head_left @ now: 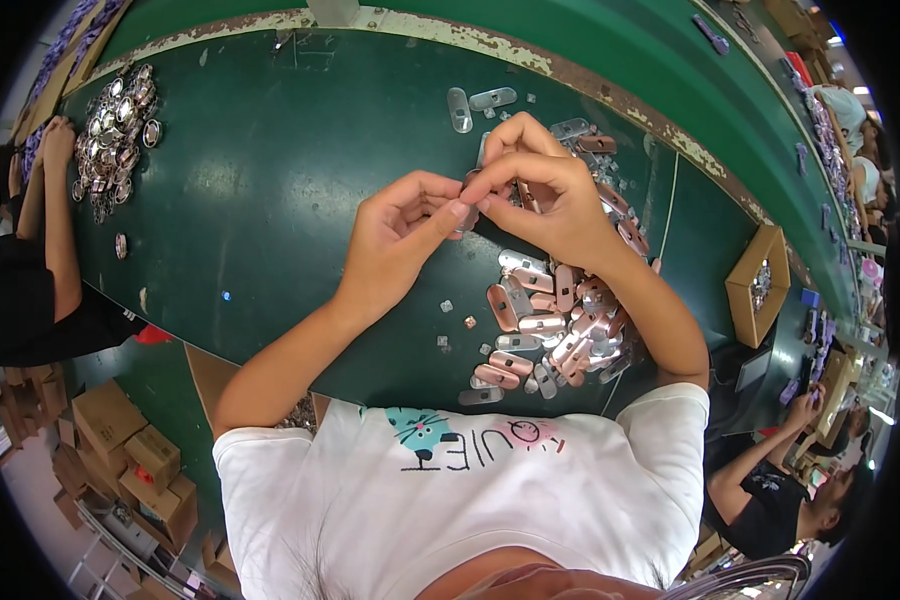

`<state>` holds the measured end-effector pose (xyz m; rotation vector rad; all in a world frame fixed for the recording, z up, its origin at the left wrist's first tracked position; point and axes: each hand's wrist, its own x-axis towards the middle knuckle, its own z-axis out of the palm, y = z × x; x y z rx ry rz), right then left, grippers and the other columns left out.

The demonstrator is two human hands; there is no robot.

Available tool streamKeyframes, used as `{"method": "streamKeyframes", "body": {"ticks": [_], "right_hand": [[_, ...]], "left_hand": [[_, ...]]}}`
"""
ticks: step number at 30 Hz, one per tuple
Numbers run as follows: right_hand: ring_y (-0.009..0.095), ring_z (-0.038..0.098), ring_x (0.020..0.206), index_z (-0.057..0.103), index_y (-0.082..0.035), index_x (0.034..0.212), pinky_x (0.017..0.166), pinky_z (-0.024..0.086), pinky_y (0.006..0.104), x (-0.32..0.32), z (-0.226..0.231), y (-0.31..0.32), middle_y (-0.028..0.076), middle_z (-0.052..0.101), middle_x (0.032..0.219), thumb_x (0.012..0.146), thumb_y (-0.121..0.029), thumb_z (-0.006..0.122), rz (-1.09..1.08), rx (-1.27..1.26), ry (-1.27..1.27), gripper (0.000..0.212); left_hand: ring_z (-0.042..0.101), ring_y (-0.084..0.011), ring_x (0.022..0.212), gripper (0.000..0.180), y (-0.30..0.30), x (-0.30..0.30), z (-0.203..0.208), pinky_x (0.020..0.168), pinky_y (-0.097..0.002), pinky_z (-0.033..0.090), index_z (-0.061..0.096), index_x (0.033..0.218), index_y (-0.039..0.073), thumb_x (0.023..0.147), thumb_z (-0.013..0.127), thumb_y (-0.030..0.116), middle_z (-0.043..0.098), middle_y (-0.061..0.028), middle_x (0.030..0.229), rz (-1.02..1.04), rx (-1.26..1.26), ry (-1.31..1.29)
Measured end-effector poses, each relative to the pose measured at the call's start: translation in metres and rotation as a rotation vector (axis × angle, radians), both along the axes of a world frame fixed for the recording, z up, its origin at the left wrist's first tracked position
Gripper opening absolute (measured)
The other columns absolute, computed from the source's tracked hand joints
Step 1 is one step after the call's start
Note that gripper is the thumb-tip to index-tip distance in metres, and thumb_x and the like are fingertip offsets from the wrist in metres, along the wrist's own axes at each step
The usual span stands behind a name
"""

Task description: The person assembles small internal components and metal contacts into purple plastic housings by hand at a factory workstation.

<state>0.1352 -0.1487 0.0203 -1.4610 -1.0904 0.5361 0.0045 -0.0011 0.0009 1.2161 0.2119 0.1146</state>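
Observation:
Above the green table, my left hand (402,232) and my right hand (555,205) meet, fingertips touching. Pinched between them is a small metallic piece (467,218), mostly covered by the fingers; its full shape cannot be made out. A heap of oval metal plates (566,290), rose-gold and silver, each with a small dark square hole, spreads below and beside my right hand. Two silver oval plates (459,110) lie apart beyond the hands. Small clear square bits (446,306) are scattered on the table left of the heap.
A pile of shiny round metal parts (115,140) lies at the far left, near another person's arms (60,210). An open cardboard box (758,285) with small parts stands at the right. A raised, worn metal rail (470,38) borders the table's far side. Cardboard boxes (135,455) stand lower left.

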Motion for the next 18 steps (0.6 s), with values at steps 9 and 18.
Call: {"method": "streamKeyframes", "body": {"ticks": [9,18], "right_hand": [[0.012,0.049,0.079,0.066,-0.006,0.088,0.069,0.043,0.0247,-0.011,0.001,0.0,0.005,0.045,0.101,0.072,0.0,0.07,-0.107,-0.005,-0.175,0.017],[0.01,0.051,0.076,0.068,-0.005,0.092,0.069,0.042,0.023,-0.002,0.003,0.0,0.007,0.045,0.108,0.074,0.001,0.07,-0.082,-0.015,-0.296,0.019]], "left_hand": [[0.06,-0.0076,0.088,0.016,-0.006,-0.004,0.001,0.08,-0.0217,0.049,0.059,0.103,-0.004,0.09,0.061,0.004,0.064,-0.0058,0.096,0.043,-0.007,-0.028],[0.06,-0.0063,0.082,0.014,-0.003,0.004,0.003,0.071,-0.0198,0.049,0.06,0.1,-0.001,0.091,0.061,0.01,0.064,-0.0034,0.087,0.073,0.043,-0.018]]}}
